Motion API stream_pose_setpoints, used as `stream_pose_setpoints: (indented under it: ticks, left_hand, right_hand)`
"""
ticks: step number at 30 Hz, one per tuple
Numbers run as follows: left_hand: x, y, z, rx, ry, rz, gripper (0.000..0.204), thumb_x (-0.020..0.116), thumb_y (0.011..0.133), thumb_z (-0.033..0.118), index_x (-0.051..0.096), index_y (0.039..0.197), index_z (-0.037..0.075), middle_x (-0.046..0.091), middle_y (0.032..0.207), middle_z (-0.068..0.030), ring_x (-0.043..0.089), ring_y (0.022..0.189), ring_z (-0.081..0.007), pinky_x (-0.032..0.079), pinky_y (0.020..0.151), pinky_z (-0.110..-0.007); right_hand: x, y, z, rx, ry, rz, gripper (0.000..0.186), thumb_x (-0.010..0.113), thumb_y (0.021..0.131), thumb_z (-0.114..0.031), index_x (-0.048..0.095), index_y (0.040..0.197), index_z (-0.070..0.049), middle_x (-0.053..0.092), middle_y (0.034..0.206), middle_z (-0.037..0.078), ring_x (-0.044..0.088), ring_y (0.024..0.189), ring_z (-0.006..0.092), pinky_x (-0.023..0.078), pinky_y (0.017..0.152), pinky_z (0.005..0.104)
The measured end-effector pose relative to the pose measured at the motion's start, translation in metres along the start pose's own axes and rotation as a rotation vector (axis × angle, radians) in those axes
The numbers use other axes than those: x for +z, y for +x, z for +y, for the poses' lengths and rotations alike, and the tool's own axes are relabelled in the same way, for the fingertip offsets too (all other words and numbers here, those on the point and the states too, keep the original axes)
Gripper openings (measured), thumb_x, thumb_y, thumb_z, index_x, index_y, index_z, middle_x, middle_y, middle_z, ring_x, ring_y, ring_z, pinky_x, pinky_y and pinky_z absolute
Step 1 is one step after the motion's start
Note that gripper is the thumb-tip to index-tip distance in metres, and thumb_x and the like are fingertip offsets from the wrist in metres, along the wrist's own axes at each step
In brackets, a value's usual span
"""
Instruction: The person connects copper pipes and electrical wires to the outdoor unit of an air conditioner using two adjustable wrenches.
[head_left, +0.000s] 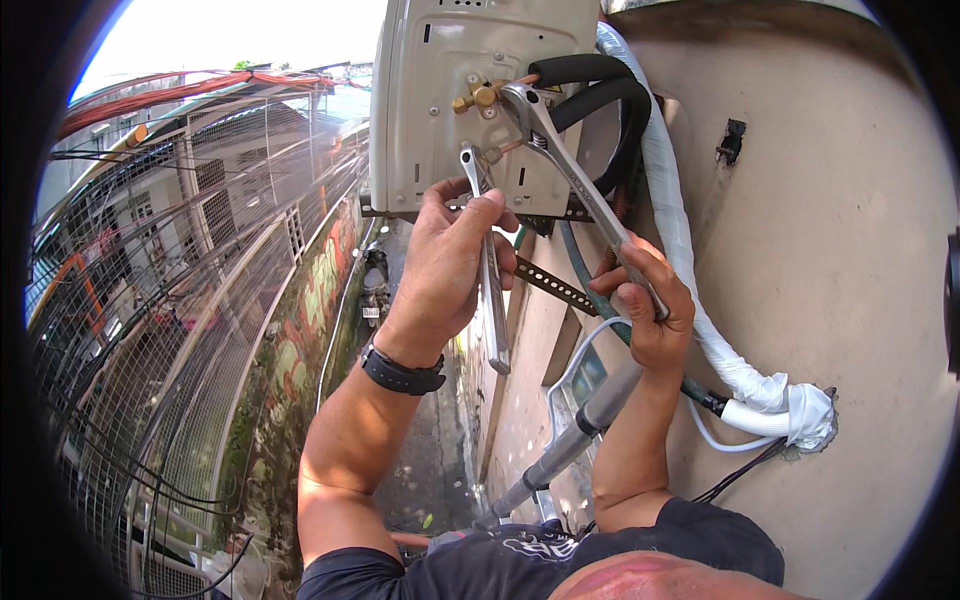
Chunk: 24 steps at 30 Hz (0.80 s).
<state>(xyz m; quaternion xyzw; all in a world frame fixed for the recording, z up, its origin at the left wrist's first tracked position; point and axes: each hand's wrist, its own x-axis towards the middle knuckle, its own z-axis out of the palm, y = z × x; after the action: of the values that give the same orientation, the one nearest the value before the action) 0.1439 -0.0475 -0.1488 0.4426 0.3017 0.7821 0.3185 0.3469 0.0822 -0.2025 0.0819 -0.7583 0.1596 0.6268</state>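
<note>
My left hand (pixel 455 245), a black watch on its wrist, is wrapped round a chrome wrench (pixel 493 320). That wrench's upper end is close to the lower pipe fitting (pixel 490 155) on a beige outdoor air-conditioner unit (pixel 410 120); whether they touch, I cannot tell. In my right hand (pixel 655 295) is the handle of a long adjustable wrench (pixel 580 180), slanting up to the left. Its head lies by the pipes, just right of the brass valve (pixel 485 96). Black foam-covered pipes (pixel 635 110) curve away from the unit.
A white-wrapped pipe bundle (pixel 672 200) runs down the beige wall (pixel 800 240) into a hole. A perforated metal bracket (pixel 555 285) sits beneath the unit. Below my arms is a grey ladder rail (pixel 610 400). Wire mesh (pixel 200 400) and many cables stand left, above a narrow alley.
</note>
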Motion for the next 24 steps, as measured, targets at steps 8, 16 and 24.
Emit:
stream_pose_setpoints:
  ticks: [8, 16, 24]
  left_hand:
    - [-0.021, 0.013, 0.036, -0.034, 0.897, -0.064, 0.026, 0.050, 0.107, 0.019, 0.052, 0.122, -0.002, 0.065, 0.084, -0.0064, 0.060, 0.060, -0.0116, 0.050, 0.053, -0.027]
    - [-0.039, 0.001, 0.053, 0.031, 0.872, -0.100, 0.028, 0.051, 0.111, 0.031, 0.055, 0.104, 0.004, 0.054, 0.076, 0.0015, 0.052, 0.059, -0.0058, 0.043, 0.050, -0.024]
    - [-0.019, 0.054, 0.063, 0.582, 1.129, 0.024, 0.050, 0.065, 0.102, 0.041, 0.057, 0.121, -0.005, 0.074, 0.094, -0.0182, 0.072, 0.086, -0.0337, 0.056, 0.082, -0.047]
  right_hand:
    - [0.008, 0.001, 0.002, -0.040, -0.091, 0.157, 0.028, 0.074, 0.095, -0.010, 0.072, 0.122, -0.002, 0.073, 0.115, 0.019, 0.072, 0.084, 0.0173, 0.057, 0.070, 0.0261]
    - [0.017, -0.002, -0.006, 0.013, -0.052, 0.268, 0.026, 0.074, 0.094, -0.004, 0.073, 0.121, -0.003, 0.074, 0.108, 0.013, 0.068, 0.078, 0.0103, 0.058, 0.065, 0.0239]
    - [0.030, -0.004, -0.019, 0.049, -0.073, 0.319, 0.028, 0.075, 0.093, -0.002, 0.073, 0.121, -0.003, 0.074, 0.100, 0.011, 0.064, 0.069, 0.0084, 0.052, 0.060, 0.0226]
